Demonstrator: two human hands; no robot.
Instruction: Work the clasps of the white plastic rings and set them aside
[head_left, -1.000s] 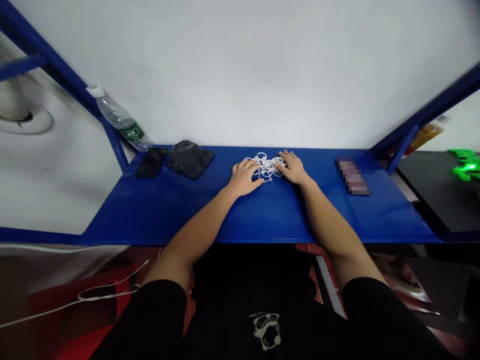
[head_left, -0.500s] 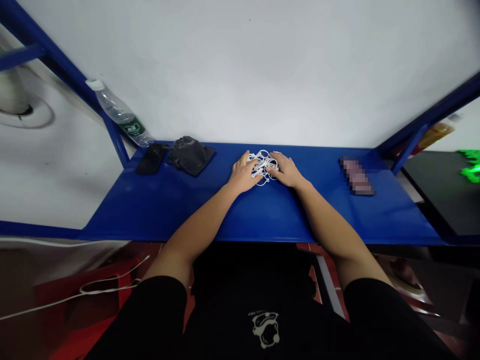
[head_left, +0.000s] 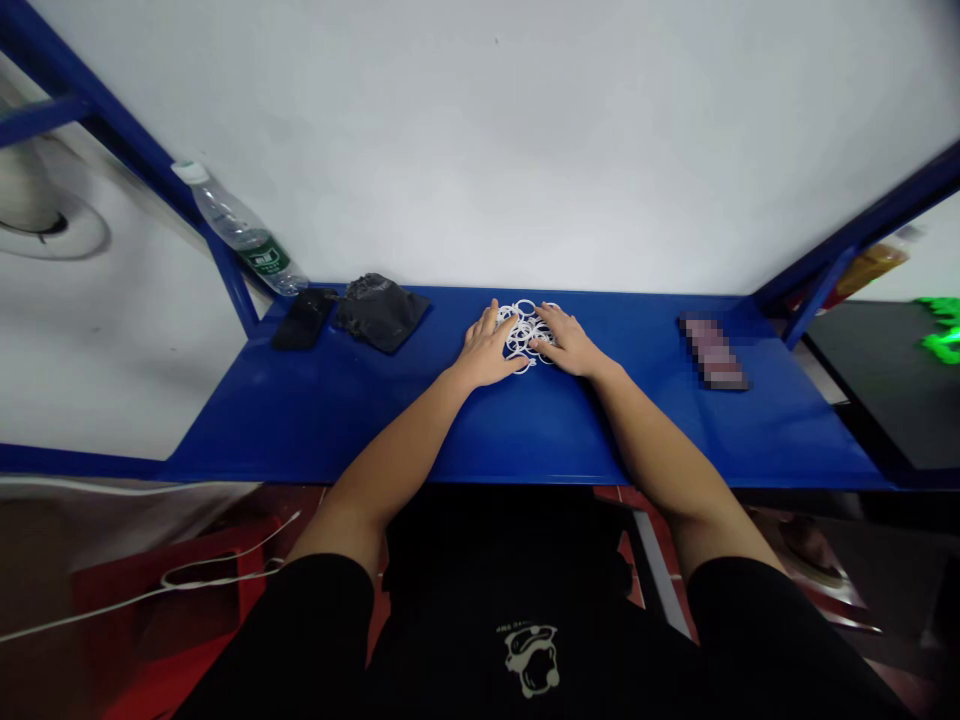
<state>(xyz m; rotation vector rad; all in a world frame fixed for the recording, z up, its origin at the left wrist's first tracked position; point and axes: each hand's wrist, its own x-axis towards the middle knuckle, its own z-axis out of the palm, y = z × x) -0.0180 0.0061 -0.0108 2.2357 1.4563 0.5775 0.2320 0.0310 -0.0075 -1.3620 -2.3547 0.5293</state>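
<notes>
A small heap of white plastic rings [head_left: 523, 331] lies on the blue shelf board [head_left: 375, 420], near the wall. My left hand [head_left: 487, 350] rests flat at the heap's left side, fingers stretched out and touching the rings. My right hand [head_left: 566, 341] lies flat on the heap's right side, fingers apart over the rings. Neither hand grips anything. Part of the heap is hidden under my fingers.
A clear water bottle [head_left: 240, 238] leans in the back left corner by a blue post. Beside it lie a black phone [head_left: 301, 319] and a crumpled black bag [head_left: 379, 310]. A blurred flat object [head_left: 712, 352] lies at the right. White cable [head_left: 187, 580] runs on the red floor.
Both hands have drawn closer together around the rings, pushing the heap into a tighter pile and a little to the left.
</notes>
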